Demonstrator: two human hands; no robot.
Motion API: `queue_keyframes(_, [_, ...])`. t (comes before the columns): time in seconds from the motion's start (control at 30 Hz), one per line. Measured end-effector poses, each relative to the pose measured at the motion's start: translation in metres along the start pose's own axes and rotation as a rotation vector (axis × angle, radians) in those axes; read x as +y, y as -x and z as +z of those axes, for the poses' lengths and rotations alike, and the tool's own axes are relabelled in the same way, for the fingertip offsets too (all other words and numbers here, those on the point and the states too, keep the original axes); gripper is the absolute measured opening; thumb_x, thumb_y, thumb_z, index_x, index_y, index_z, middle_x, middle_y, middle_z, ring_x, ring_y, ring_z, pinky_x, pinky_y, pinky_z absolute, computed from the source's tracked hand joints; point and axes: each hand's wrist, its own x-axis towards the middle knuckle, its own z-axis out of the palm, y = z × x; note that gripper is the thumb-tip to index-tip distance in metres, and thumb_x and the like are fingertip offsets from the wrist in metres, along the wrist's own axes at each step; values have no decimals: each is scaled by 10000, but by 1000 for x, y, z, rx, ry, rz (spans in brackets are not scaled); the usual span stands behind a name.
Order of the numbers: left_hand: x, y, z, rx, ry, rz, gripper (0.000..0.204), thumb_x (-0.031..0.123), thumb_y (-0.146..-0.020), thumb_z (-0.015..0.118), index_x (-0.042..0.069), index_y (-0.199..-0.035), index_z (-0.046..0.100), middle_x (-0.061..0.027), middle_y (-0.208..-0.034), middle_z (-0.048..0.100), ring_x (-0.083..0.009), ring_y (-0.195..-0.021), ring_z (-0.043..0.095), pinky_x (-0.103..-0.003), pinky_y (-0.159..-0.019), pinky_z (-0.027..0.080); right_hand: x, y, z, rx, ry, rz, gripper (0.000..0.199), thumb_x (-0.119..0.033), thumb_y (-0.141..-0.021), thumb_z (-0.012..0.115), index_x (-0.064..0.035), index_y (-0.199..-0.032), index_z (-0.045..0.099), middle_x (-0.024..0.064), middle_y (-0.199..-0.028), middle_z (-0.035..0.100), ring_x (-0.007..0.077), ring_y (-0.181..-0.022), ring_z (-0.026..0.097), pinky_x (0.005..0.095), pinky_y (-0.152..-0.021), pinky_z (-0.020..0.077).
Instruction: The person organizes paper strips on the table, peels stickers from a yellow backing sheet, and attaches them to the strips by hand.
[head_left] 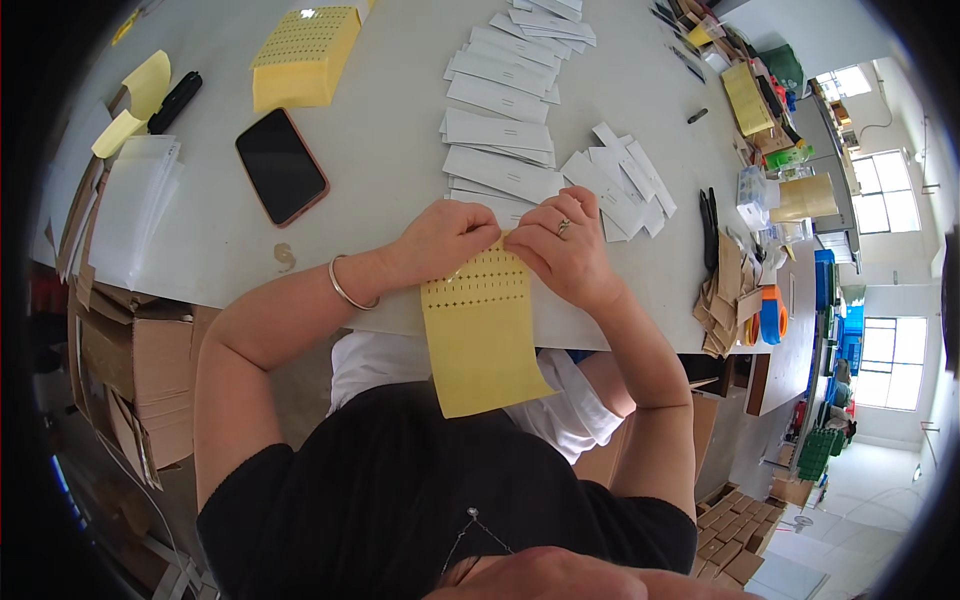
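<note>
Your left hand (450,240) and right hand (565,250) each pinch the top edge of the yellow sheet (485,350), likely to keep it steady while its lower end hangs past the edge of the table (390,70) toward six o'clock. White cards (500,172) overlap in a column at twelve, perhaps to save room. The phone (282,167) lies at ten, seemingly clear of your elbows.

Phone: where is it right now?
In the head view, the phone lies on the left side of the table, just below the yellow stack and left of the white strips.
</note>
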Motion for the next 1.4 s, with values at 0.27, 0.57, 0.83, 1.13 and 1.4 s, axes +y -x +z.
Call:
queue_keyframes(0.27, [2,-2,0,15,17,-2,255,223,-864,554,-14,-849,647,-138,-645,600,-232,-567,569,-333,-579,457,57,-25,27,-15,-384,562,70,-119,-776,693,-95,-834,661,44,-887,645,245,-887,572,412,-851,402])
queue_keyframes(0.57, [0,5,2,-3,-136,180,229,221,-875,614,-1,-831,647,-91,-619,597,-162,-521,523,-299,-531,428,45,-23,28,-145,-65,465,468,-209,-753,734,-126,-1176,550,59,-961,651,263,-913,579,406,-889,379])
queue_keyframes(0.83, [3,5,0,-15,-46,70,226,214,-853,584,2,-792,629,-111,-636,599,-217,-552,551,-331,-558,445,57,5,-17,-180,-163,645,477,-162,-690,771,-83,-1109,556,86,-966,603,226,-906,573,364,-860,416])
queue_keyframes(1.13, [4,4,1,-13,-104,54,227,208,-831,540,6,-812,641,-140,-672,618,-276,-601,597,-361,-588,464,22,20,-14,-14,-197,451,241,-109,-738,749,-99,-971,686,52,-993,631,234,-958,562,376,-893,396])
queue_keyframes(1.4, [2,0,-1,-21,-75,32,250,221,-838,539,-2,-840,653,-148,-670,621,-277,-591,594,-357,-597,469,1,6,4,-14,-5,60,148,-142,-711,747,-139,-835,666,-33,-889,613,190,-862,555,366,-864,370])
